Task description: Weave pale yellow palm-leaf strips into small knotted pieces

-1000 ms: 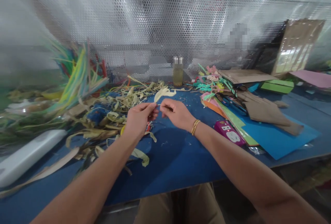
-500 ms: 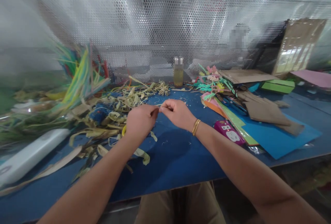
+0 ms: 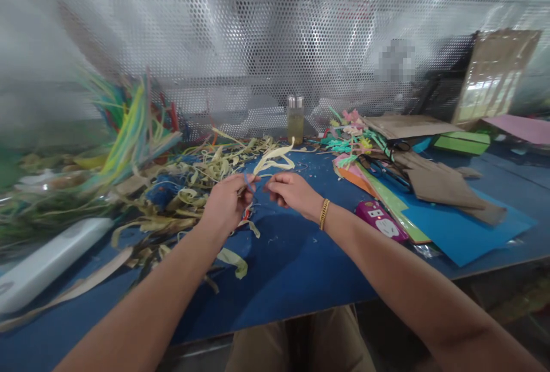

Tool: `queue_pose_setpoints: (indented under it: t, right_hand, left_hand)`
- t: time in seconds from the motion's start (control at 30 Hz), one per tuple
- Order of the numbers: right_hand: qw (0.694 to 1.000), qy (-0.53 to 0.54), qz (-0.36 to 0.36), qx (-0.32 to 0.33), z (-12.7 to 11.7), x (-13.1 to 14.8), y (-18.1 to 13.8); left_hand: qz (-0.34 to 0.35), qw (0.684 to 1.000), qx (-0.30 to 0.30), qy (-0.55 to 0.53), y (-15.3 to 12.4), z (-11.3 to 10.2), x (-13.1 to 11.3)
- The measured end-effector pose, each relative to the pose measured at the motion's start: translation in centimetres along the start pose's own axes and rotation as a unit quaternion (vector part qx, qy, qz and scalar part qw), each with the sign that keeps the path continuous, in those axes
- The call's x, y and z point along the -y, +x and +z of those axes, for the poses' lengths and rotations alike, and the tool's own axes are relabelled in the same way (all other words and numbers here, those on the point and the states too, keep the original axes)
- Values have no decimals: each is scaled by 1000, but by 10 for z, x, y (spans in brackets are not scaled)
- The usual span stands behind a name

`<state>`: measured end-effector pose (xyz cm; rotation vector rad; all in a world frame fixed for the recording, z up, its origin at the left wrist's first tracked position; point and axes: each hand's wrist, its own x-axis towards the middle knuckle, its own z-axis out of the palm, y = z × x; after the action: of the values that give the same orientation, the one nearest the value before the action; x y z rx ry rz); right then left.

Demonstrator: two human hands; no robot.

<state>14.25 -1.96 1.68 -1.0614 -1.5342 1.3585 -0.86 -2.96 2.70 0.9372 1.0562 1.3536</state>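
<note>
My left hand (image 3: 227, 199) is closed on a pale dried leaf strip (image 3: 275, 160), whose looped end sticks up beyond the fingertips. A thin blue strand (image 3: 249, 182) shows at the left fingertips. My right hand (image 3: 292, 191), with a gold bracelet at the wrist, pinches close beside it, and a thin strand spans the small gap between the hands. Just left of my left hand lies a heap of dried leaf strips (image 3: 189, 194) on the blue tabletop (image 3: 292, 269).
A clear bottle (image 3: 295, 120) with a metal cap stands at the back by the perforated metal panel (image 3: 240, 34). On the right are a purple power socket block (image 3: 380, 221), blue paper (image 3: 468, 240) and cardboard pieces (image 3: 442, 188). A long white case (image 3: 55, 263) lies on the left.
The pale leaf strip and blue strand now show at my left fingertips, where the backs of the hands hid them before. Both hands have turned and dropped slightly.
</note>
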Motion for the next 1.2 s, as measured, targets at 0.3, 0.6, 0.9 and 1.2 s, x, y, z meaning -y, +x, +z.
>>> queue_pose_setpoints:
  t: [0.3,0.6,0.9,1.2]
  right_hand:
    - [967,240,29,84,-4,-16,11]
    - [947,257,34,191,-17,-3,7]
    - [951,303,66,15,7,-7,8]
    - [930,346,-33,-123,21,6,-3]
  left_hand:
    - [-226,949,146,-164,-8,5,4]
    - [-239,934,222,-148,-19,9,6]
    - [-155,967,140,-148,-11,6,9]
    - [-82,989,46,-115,-4,8,17]
